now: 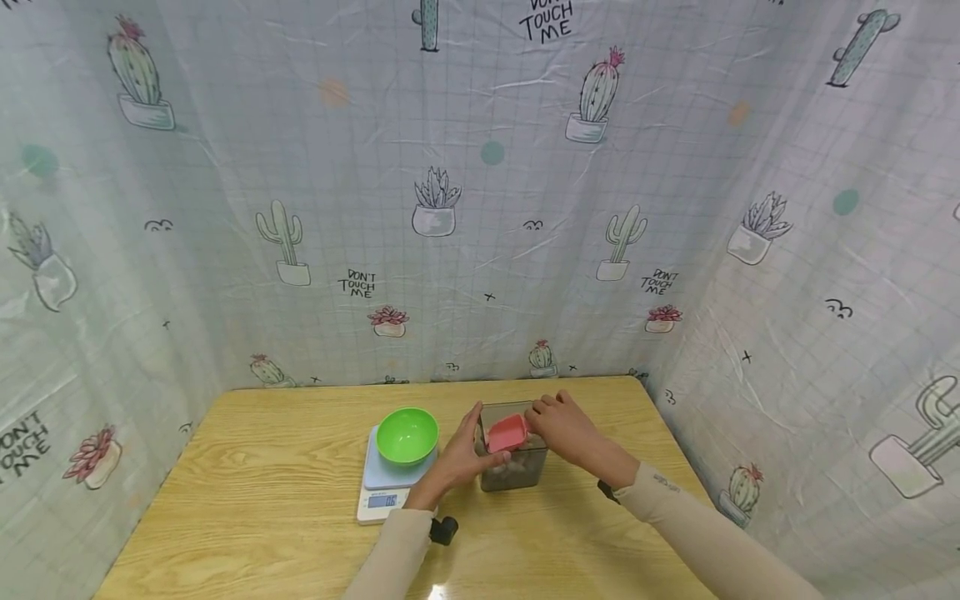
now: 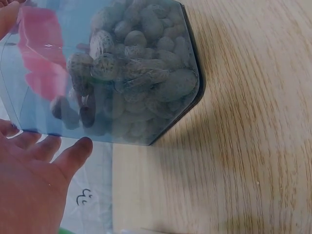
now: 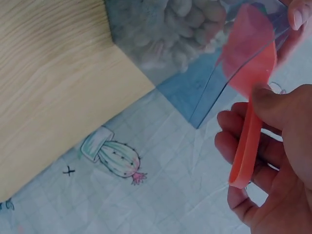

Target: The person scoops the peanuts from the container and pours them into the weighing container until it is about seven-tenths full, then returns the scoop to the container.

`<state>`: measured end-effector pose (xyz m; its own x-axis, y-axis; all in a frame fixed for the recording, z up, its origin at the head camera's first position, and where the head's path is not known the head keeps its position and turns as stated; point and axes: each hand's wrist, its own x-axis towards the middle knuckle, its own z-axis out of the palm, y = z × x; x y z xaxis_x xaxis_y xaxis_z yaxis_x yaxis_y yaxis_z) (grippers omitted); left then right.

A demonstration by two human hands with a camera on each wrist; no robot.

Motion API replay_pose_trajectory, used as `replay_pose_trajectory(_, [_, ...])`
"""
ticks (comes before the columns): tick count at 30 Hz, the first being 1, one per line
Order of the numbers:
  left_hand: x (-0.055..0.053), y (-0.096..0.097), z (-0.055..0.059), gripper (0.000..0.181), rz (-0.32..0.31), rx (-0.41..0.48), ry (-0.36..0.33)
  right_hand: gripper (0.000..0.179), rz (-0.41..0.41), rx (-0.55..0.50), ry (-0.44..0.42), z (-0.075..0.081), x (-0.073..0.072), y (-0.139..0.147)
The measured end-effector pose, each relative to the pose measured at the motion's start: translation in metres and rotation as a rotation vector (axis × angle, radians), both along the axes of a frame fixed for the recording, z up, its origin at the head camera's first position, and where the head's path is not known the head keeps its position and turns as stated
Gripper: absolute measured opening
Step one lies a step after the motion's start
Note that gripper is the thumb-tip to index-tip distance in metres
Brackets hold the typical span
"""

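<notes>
A clear, dark-tinted plastic container (image 1: 512, 477) stands on the table, with peanuts in their shells (image 2: 141, 63) filling its lower part. My left hand (image 1: 461, 457) grips it near the rim, fingers along one side and the thumb across the front. By its looped handle, my right hand (image 1: 564, 429) holds a red plastic scoop (image 1: 507, 433), thumb on top and fingers curled beneath. The scoop's head lies inside the container's mouth, above the peanuts. Through the wall it shows pink in the left wrist view, and the inside of the scoop is partly hidden.
Left of the container, a green bowl (image 1: 407, 437) sits on a white kitchen scale (image 1: 363, 507) with a lit display. Everything stands on a wood-grain table (image 1: 285, 467). A cactus-print curtain (image 1: 487, 275) hangs behind the table and along its sides.
</notes>
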<state>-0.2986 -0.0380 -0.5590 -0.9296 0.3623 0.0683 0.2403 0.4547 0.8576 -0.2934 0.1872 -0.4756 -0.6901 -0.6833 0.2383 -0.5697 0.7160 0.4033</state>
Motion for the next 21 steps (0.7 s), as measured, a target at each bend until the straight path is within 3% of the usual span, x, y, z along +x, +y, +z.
replay_pose_trajectory(7, [-0.001, -0.001, -0.002, 0.111, -0.011, 0.005, 0.002, 0.012, 0.050, -0.005, -0.021, 0.006, -0.004, 0.009])
replay_pose_trajectory(15, [-0.001, -0.003, 0.000, 0.110, -0.036, 0.006, -0.008, 0.016, 0.140, 0.151, 0.118, 0.014, -0.013, 0.015])
replay_pose_trajectory(21, [-0.001, -0.004, 0.002, 0.109, -0.049, 0.006, -0.012, 0.017, 0.180, 0.242, 0.163, 0.024, -0.016, 0.010])
